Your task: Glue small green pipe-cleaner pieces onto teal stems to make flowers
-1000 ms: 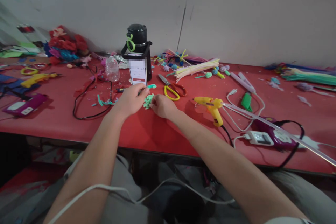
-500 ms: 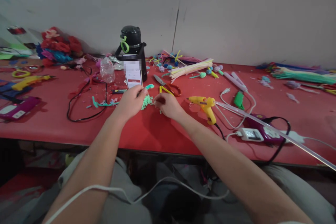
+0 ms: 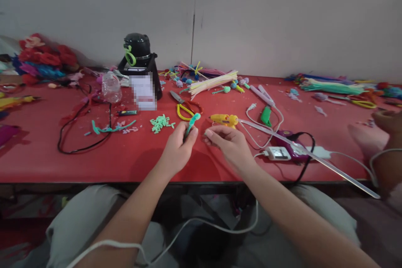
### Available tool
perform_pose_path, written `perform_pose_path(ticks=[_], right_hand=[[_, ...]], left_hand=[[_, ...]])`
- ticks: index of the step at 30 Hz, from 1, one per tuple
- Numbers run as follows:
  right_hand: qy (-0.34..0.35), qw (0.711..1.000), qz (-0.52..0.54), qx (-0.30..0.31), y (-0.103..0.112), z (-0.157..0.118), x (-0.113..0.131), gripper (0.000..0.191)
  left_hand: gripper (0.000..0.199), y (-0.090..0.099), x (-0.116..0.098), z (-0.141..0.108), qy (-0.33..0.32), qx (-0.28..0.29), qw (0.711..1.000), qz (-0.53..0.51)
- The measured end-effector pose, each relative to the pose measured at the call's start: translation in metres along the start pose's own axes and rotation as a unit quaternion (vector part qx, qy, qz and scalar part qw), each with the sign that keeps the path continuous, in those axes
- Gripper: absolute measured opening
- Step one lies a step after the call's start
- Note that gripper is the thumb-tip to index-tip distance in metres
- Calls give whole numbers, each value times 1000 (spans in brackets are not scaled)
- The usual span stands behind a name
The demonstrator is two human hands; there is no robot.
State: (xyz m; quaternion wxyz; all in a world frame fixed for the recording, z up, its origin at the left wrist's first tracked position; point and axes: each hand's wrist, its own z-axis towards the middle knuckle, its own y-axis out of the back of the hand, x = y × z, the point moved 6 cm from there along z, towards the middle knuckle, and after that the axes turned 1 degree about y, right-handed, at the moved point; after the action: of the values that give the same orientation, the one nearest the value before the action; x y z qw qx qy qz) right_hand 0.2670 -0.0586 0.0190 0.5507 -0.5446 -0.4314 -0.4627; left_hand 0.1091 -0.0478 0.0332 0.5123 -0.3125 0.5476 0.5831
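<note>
My left hand (image 3: 179, 147) is closed around a teal-green pipe cleaner (image 3: 194, 119) whose fuzzy, rounded tip points up and away. Just to its right, my right hand (image 3: 226, 141) pinches a small light-green piece (image 3: 205, 135) between thumb and fingertips, mostly hidden. The two hands are apart, above the front of the red table (image 3: 125, 163). Left of them lies a pile of short light-green cut pieces (image 3: 161, 123). Behind the hands rest scissors (image 3: 185, 111) with yellow and red handles. A yellow glue gun (image 3: 223, 119) lies behind my right hand, a long clear glue stick (image 3: 314, 153) extending from its back.
A black bottle (image 3: 138, 50) with a phone (image 3: 143, 90) against it stands behind, beside a clear plastic bottle (image 3: 111, 87). Pale pipe cleaners (image 3: 213, 84) lie at the back. A power strip with a plugged-in adapter (image 3: 279, 153) is at right, near another person's arm (image 3: 391, 134).
Both hands have drawn back from the green pile toward the front and right of it, the right one with a small piece. The view has turned right, and another person's arm now shows.
</note>
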Motion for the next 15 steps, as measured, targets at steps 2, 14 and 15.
perform_pose_path(ticks=[2, 14, 15], right_hand=[[1, 1000, 22, 0, -1, -1, -3, 31], [-2, 999, 49, 8, -4, -2, -16, 27], [1, 999, 40, 9, -4, -3, -15, 27]], left_hand=[[30, -8, 1, -3, 0, 18, 1000, -10], [32, -18, 2, -4, -19, 16, 1000, 11], [32, -18, 2, -4, -18, 15, 1000, 16]])
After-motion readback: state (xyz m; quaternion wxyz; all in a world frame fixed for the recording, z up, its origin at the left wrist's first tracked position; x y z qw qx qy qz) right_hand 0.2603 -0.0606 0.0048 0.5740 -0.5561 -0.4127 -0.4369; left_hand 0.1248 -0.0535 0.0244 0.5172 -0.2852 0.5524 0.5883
